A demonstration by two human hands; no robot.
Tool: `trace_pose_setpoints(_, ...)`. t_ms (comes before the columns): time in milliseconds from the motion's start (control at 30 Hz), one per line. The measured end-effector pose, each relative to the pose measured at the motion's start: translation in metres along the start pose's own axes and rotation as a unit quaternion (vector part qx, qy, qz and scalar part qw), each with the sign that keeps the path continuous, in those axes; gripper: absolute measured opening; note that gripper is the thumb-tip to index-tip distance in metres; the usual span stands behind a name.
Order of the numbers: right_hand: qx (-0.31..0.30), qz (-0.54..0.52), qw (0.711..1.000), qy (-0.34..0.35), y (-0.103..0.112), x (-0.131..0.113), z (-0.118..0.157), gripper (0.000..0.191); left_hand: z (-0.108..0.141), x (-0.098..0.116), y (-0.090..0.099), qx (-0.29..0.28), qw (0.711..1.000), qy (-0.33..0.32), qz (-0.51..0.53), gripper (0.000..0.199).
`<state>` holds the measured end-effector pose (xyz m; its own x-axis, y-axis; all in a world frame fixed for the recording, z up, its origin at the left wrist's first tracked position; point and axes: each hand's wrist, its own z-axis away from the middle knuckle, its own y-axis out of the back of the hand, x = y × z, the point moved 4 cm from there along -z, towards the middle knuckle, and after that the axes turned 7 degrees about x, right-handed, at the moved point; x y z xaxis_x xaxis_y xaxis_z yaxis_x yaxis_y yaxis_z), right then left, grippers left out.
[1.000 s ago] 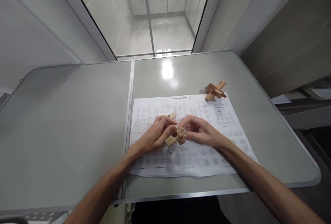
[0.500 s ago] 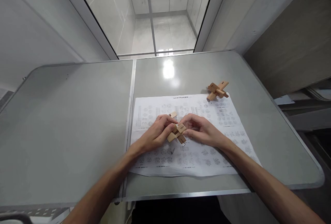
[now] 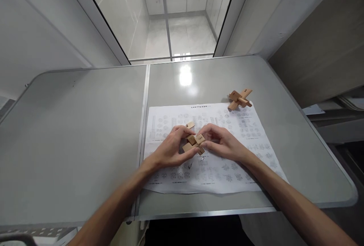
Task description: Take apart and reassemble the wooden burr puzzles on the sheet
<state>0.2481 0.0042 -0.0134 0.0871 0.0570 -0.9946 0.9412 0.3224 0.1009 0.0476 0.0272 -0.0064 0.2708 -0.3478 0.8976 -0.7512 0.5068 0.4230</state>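
Note:
Between my hands, above a printed sheet, is a cluster of interlocked light wooden blocks [image 3: 200, 139], one marked with a 3. My left hand [image 3: 174, 148] grips it from the left, its thumb along the near side and its fingers at the far side. My right hand [image 3: 223, 141] pinches the right side of the cluster with thumb and fingertips. The paper sheet [image 3: 227, 185] carries rows of small diagrams and lies under both hands. At its far right corner rests another crossed wooden block assembly [image 3: 240, 99], marked with a 2.
The grey table [image 3: 85, 136] has a metal seam [image 3: 143, 105] running from front to back, left of the sheet. Beyond its far edge is a glass panel [image 3: 184, 37]. Shelving stands at the right.
My left thumb has moved from the top of the cluster to its near side, uncovering more of the middle blocks. My right hand has hardly moved.

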Motion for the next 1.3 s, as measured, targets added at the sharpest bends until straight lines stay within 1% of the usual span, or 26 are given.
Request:
trace_pose_setpoints(100,-0.003,-0.011,1.000,-0.008,-0.001,0.000,0.000,0.033,0.000,0.002,0.001,0.006,1.000,-0.010,-0.019,0.034)
trace_pose_setpoints(233,-0.005,-0.027,1.000,0.006,-0.002,-0.003,0.000,0.030,0.000,0.002,0.002,0.012,0.999,-0.008,-0.030,0.035)
trace_pose_setpoints(333,0.001,-0.040,0.999,0.014,-0.002,-0.004,-0.002,0.033,0.001,-0.001,0.000,0.014,1.000,0.013,-0.018,0.039)
trace_pose_setpoints(433,0.014,-0.040,0.999,0.003,-0.001,-0.001,-0.003,0.036,0.002,-0.005,-0.002,0.011,1.000,0.027,0.003,0.044)
trace_pose_setpoints(533,0.021,-0.047,0.999,-0.011,0.000,0.003,-0.003,0.034,0.003,-0.007,-0.004,0.006,0.999,0.030,0.021,0.052)
trace_pose_setpoints(600,0.022,-0.057,0.998,-0.021,0.001,0.006,-0.002,0.032,0.003,-0.007,-0.005,0.005,0.999,0.037,0.033,0.053)
trace_pose_setpoints(667,0.020,-0.064,0.997,-0.028,0.002,0.007,-0.002,0.030,0.002,-0.005,-0.006,0.005,0.998,0.036,0.059,0.050)
trace_pose_setpoints(800,0.016,-0.078,0.996,-0.029,0.003,0.006,-0.003,0.030,-0.002,0.003,-0.007,-0.008,0.993,0.005,0.120,0.035)
trace_pose_setpoints(900,0.011,-0.095,0.995,-0.024,0.004,0.003,-0.005,0.031,-0.003,0.008,-0.005,-0.017,0.991,-0.010,0.135,0.022)
trace_pose_setpoints(967,0.002,-0.105,0.994,-0.018,0.005,0.001,-0.006,0.034,-0.003,0.008,-0.004,-0.019,0.990,-0.005,0.140,0.017)
trace_pose_setpoints(1067,-0.009,-0.123,0.992,-0.007,0.006,-0.002,-0.006,0.036,-0.002,0.005,-0.003,-0.024,0.988,0.027,0.151,0.016)
trace_pose_setpoints(1133,-0.015,-0.136,0.991,0.000,0.006,-0.003,-0.007,0.033,-0.002,0.004,-0.003,-0.023,0.986,0.044,0.156,0.017)
trace_pose_setpoints(1233,-0.022,-0.140,0.990,-0.003,0.006,-0.002,-0.006,0.028,-0.003,0.005,-0.003,-0.015,0.986,0.045,0.158,0.017)
trace_pose_setpoints(1300,-0.017,-0.132,0.991,-0.012,0.006,-0.001,-0.006,0.029,-0.004,0.007,-0.003,-0.011,0.986,0.036,0.161,0.017)
